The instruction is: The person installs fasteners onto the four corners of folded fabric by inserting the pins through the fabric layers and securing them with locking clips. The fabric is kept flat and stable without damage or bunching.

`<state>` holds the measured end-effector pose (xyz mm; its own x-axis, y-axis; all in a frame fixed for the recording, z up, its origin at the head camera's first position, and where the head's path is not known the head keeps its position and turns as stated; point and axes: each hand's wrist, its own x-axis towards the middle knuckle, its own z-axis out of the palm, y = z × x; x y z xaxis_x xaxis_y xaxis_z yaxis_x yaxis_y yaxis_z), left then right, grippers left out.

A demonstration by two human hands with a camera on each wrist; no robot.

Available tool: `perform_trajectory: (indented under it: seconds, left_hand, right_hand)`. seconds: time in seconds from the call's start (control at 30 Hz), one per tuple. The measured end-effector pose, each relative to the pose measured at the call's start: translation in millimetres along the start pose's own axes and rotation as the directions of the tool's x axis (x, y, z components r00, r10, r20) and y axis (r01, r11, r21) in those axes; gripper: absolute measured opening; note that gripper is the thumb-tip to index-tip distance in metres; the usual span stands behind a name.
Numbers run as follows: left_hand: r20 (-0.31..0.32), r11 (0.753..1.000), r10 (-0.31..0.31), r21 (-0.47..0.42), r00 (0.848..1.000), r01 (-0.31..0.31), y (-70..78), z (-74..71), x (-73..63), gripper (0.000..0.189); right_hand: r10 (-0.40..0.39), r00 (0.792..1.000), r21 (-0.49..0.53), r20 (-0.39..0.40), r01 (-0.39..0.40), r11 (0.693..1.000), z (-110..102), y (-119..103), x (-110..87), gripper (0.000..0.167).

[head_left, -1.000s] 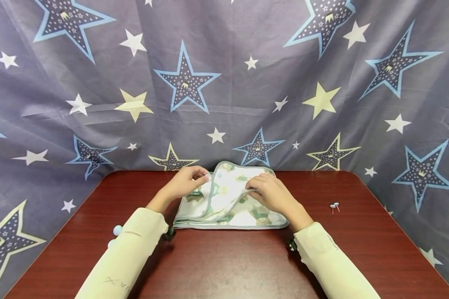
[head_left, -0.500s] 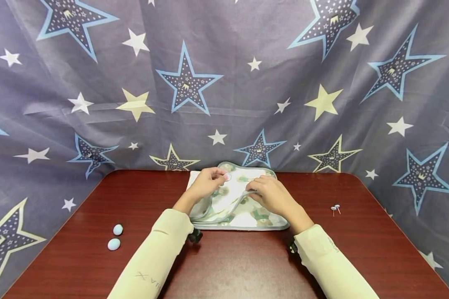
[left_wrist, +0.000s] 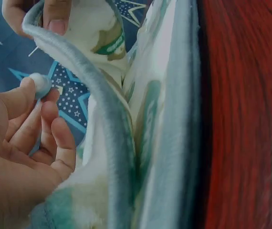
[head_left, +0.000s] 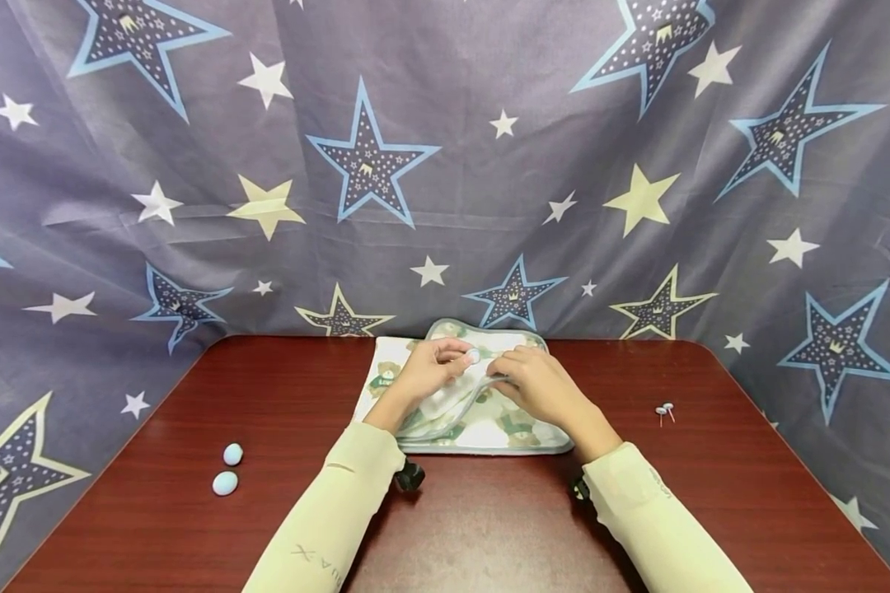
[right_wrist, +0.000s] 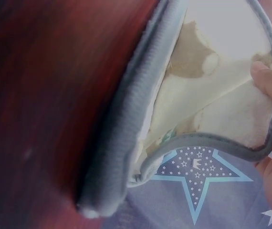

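A folded cloth [head_left: 489, 428] with teddy bear print and grey-green piping lies at the far middle of the table. My left hand [head_left: 430, 372] pinches a light-blue rounded cap [left_wrist: 41, 85] between thumb and fingers, in front of the raised cloth edge. My right hand [head_left: 537, 383] grips that raised edge, its thumb [right_wrist: 269, 78] on the printed face. In the left wrist view a thin pale pin shaft [left_wrist: 33, 51] pokes out by the edge, near the right fingers. The cap is apart from the shaft there.
Two light-blue egg-shaped caps [head_left: 226, 483] lie on the left of the red-brown table [head_left: 489, 527]. Two pins [head_left: 663, 410] with pale-blue heads and thin shafts lie on the right. A grey star-patterned curtain [head_left: 445, 165] hangs right behind the table.
My left hand has moved right, bringing the cap close to my right hand, and uncovered the two caps on the left. My right hand keeps its hold on the cloth edge.
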<state>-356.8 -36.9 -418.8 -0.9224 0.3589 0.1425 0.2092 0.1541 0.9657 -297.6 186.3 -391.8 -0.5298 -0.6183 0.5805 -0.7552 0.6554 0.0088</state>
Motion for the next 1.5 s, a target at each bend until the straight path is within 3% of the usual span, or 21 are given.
perform_trajectory:
  seconds: [0.37,0.9,1.13,1.5]
  left_hand:
    - [0.009,0.995,0.048,-0.083,0.999,-0.047,-6.9,10.8,0.5,0.028]
    - [0.013,0.988,0.126,-0.097,0.992,-0.124,-3.1,16.8,-3.7,0.03]
    - [0.005,0.984,0.174,-0.042,0.985,-0.174,-5.9,14.9,-1.4,0.027]
    - [-0.069,0.955,0.268,0.153,0.961,-0.256,0.9,14.3,-5.5,0.023]
  right_hand:
    - [0.005,1.0,-0.007,0.014,-0.005,1.0,-1,-1,0.8,0.013]
    - [0.006,1.0,0.004,0.031,-0.006,1.0,-1,-1,0.0,0.013]
    - [0.023,1.0,0.018,0.022,-0.023,1.0,-3,0,0.7,0.012]
    - [0.036,0.994,-0.013,-0.1,-0.038,0.999,-3,3,0.7,0.018]
